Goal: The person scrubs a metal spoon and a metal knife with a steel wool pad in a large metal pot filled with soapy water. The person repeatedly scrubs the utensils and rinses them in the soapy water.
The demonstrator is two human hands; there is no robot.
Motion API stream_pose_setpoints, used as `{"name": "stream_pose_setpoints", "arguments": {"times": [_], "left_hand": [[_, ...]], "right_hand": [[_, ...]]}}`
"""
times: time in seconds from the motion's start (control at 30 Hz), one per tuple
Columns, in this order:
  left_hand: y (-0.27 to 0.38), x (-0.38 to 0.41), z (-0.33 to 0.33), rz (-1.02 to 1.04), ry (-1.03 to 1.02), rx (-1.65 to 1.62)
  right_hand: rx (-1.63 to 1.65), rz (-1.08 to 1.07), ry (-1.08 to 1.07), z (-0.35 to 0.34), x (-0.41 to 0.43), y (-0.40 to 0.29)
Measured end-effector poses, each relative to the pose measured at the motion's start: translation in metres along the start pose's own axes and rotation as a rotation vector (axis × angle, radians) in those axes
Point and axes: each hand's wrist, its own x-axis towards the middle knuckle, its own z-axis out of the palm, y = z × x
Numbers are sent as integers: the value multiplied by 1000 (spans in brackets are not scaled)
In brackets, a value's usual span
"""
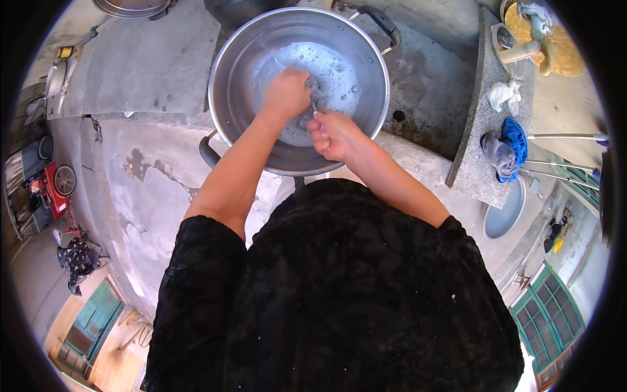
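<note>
A large metal pot (235, 54) with black handles stands before me, holding foamy, soapy water (343, 63). Inside it, my left hand (289, 93) is closed at the water, its fingers mostly turned away from view; a dark, wet thing (313, 88) shows beside its knuckles. My right hand (333, 134) grips the narrow, pale end of a thin item (316, 111) that runs up towards my left hand. Blur and suds hide what kind of item it is. Both forearms reach over the near rim of the pot.
Right of the pot lies a concrete sink basin (426, 88) with a drain hole, edged by a stone ledge (465, 142). Blue and grey cloths (512, 147) and a white plastic bag (502, 95) rest there. A concrete slab (152, 63) extends left. A dark pan (245, 10) is behind the pot.
</note>
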Motion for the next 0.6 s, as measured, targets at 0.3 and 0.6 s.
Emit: {"name": "stream_pose_setpoints", "arguments": {"times": [0.3,0.6], "left_hand": [[-13,-10,6,11,-84,-325],[4,-3,-6,-126,-74,-17]], "right_hand": [[-65,-54,61,4,0,4],[-140,-45,59,4,3,8]]}}
